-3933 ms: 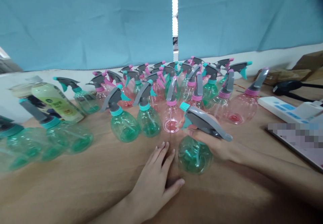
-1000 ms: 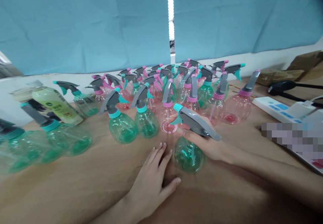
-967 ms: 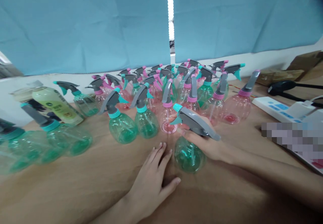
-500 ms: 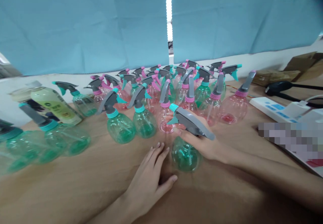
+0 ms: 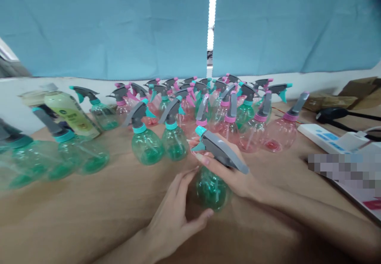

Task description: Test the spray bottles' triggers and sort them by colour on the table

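Observation:
A green spray bottle (image 5: 212,190) with a grey trigger head and turquoise nozzle stands in front of me. My right hand (image 5: 230,170) is closed round its neck just below the head, with the fingertips showing under the nozzle. Curved along the bottle's left side is my left hand (image 5: 175,212), thumb spread from the fingers. Its thumb tip lies by the bottle's base; whether it touches the bottle I cannot tell. Two more green spray bottles (image 5: 147,147) stand just beyond my left hand, and pink spray bottles (image 5: 228,131) stand behind my right hand.
Many spray bottles crowd the back of the wooden table (image 5: 119,212). At left are more green spray bottles (image 5: 93,157) and a pale green labelled bottle (image 5: 73,113). A white power strip (image 5: 317,135), black cable and cardboard box (image 5: 363,93) lie at right. A blue cloth (image 5: 104,26) hangs behind.
The held spray bottle has moved slightly left and nearer to me with my right hand. My left hand has turned and curved in closer to the bottle's side. The view has shifted slightly.

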`<action>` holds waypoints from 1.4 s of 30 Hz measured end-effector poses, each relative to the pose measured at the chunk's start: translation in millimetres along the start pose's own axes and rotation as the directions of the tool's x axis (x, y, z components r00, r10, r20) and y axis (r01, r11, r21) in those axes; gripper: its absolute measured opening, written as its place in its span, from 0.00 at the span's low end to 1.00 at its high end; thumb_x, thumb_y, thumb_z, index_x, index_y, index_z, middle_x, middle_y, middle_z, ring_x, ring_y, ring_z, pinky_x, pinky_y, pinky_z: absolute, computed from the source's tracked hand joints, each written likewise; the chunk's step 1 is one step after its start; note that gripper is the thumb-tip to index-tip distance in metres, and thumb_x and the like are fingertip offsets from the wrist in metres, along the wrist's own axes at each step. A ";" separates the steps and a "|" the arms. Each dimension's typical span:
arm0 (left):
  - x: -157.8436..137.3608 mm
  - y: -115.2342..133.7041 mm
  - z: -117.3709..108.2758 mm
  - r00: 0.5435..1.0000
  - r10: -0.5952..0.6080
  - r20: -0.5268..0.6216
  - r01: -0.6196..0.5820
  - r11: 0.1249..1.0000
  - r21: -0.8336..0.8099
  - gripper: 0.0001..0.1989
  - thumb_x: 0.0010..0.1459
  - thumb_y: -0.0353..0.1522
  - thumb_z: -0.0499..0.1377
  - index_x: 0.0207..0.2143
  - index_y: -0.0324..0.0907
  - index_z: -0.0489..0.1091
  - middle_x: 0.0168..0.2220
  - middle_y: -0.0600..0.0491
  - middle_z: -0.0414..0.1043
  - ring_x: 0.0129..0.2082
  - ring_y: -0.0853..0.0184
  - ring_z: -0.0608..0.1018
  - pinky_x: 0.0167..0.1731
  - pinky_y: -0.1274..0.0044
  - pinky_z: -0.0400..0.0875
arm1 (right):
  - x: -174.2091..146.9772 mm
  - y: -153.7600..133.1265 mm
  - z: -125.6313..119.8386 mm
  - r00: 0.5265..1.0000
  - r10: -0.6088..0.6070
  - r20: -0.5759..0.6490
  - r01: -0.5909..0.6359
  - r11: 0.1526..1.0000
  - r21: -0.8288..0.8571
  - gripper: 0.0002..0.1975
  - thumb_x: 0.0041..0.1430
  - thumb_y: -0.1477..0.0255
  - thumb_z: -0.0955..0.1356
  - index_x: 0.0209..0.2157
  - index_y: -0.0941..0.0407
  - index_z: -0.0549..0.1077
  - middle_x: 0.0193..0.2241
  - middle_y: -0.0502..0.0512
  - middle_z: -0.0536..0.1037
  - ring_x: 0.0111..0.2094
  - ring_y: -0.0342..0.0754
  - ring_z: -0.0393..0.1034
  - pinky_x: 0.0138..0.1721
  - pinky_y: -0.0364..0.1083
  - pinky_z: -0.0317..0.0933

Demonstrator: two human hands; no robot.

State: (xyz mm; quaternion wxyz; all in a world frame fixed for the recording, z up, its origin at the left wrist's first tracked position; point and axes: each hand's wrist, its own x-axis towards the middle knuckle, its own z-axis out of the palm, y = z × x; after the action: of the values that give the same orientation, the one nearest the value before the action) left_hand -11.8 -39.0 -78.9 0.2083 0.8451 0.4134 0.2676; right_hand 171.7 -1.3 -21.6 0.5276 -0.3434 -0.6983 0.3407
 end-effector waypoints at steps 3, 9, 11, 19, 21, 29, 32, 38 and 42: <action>-6.2 4.5 -7.2 0.997 0.003 -0.074 -0.005 1.000 -0.024 0.35 0.59 0.38 0.60 0.62 0.51 0.44 0.59 0.45 0.58 0.58 0.55 0.65 0.56 0.59 0.65 | 2.0 -1.6 18.8 0.999 -0.020 0.031 0.019 0.999 0.034 0.12 0.56 0.66 0.69 0.42 0.53 0.70 0.31 0.49 0.75 0.31 0.46 0.71 0.34 0.47 0.66; -33.1 -2.4 -29.9 0.964 -0.018 -0.264 0.023 1.000 0.016 0.34 0.57 0.39 0.62 0.60 0.51 0.49 0.56 0.46 0.61 0.57 0.54 0.67 0.53 0.60 0.68 | 11.3 -8.1 73.1 0.995 -0.061 0.081 0.051 0.991 0.124 0.12 0.57 0.66 0.68 0.42 0.53 0.71 0.37 0.51 0.78 0.34 0.47 0.74 0.38 0.48 0.68; -44.2 -11.1 -37.9 0.944 -0.043 -0.327 0.061 0.997 0.045 0.32 0.56 0.40 0.62 0.59 0.51 0.50 0.55 0.47 0.62 0.56 0.54 0.68 0.52 0.60 0.69 | 16.6 -11.5 94.1 0.991 -0.087 0.101 0.074 0.989 0.126 0.12 0.57 0.65 0.68 0.43 0.52 0.70 0.36 0.51 0.77 0.36 0.47 0.74 0.37 0.47 0.68; -77.3 -52.8 -78.0 0.874 -0.073 -0.481 0.189 0.962 0.198 0.30 0.56 0.45 0.61 0.58 0.51 0.55 0.54 0.49 0.67 0.54 0.53 0.71 0.51 0.60 0.68 | 42.8 -20.2 155.4 0.964 -0.204 0.172 0.214 0.976 -0.038 0.16 0.55 0.61 0.70 0.43 0.52 0.69 0.33 0.50 0.74 0.33 0.47 0.69 0.37 0.48 0.65; -79.0 -63.2 -90.5 0.868 -0.100 -0.486 0.217 0.957 0.191 0.29 0.58 0.45 0.60 0.58 0.49 0.55 0.54 0.48 0.66 0.54 0.53 0.70 0.52 0.60 0.67 | 45.5 -19.2 160.4 0.950 -0.246 0.194 0.272 0.955 -0.120 0.16 0.53 0.61 0.71 0.40 0.53 0.69 0.36 0.52 0.73 0.37 0.48 0.69 0.40 0.50 0.64; -82.7 -87.0 -117.0 0.862 -0.144 -0.486 0.299 0.918 0.259 0.33 0.60 0.49 0.55 0.62 0.49 0.50 0.55 0.46 0.58 0.56 0.54 0.66 0.55 0.59 0.63 | 63.1 -7.4 173.8 0.962 -0.207 0.179 0.257 0.906 -0.336 0.16 0.56 0.66 0.70 0.43 0.57 0.68 0.39 0.59 0.75 0.41 0.53 0.69 0.42 0.52 0.63; -88.1 -88.5 -113.9 0.840 -0.155 -0.519 0.315 0.920 0.234 0.29 0.62 0.46 0.55 0.60 0.47 0.51 0.55 0.46 0.58 0.56 0.55 0.66 0.55 0.59 0.63 | 76.2 -4.5 180.7 0.968 -0.192 0.161 0.243 0.879 -0.410 0.18 0.57 0.66 0.70 0.47 0.59 0.67 0.40 0.61 0.76 0.41 0.54 0.71 0.42 0.54 0.64; -92.0 -94.4 -104.9 0.847 -0.104 -0.521 0.245 0.947 0.208 0.21 0.65 0.41 0.53 0.56 0.46 0.55 0.51 0.47 0.61 0.52 0.58 0.69 0.49 0.64 0.68 | 91.6 1.3 190.9 0.978 -0.179 0.110 0.210 0.847 -0.489 0.16 0.56 0.69 0.70 0.45 0.61 0.68 0.39 0.63 0.76 0.43 0.58 0.71 0.43 0.55 0.63; -92.4 -89.8 -98.4 0.876 -0.109 -0.470 0.216 0.959 0.182 0.16 0.65 0.39 0.53 0.53 0.45 0.57 0.48 0.48 0.63 0.49 0.58 0.71 0.47 0.65 0.69 | 95.0 5.3 195.1 0.985 -0.155 0.072 0.170 0.839 -0.516 0.16 0.56 0.68 0.70 0.44 0.61 0.67 0.37 0.63 0.76 0.41 0.58 0.72 0.41 0.54 0.64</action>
State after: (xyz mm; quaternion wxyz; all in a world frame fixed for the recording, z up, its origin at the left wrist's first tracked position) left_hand -173.5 -49.7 -80.5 0.0287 0.7390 0.5485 0.3901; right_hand -36.8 59.1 -19.4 0.4322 -0.4083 -0.7981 0.0980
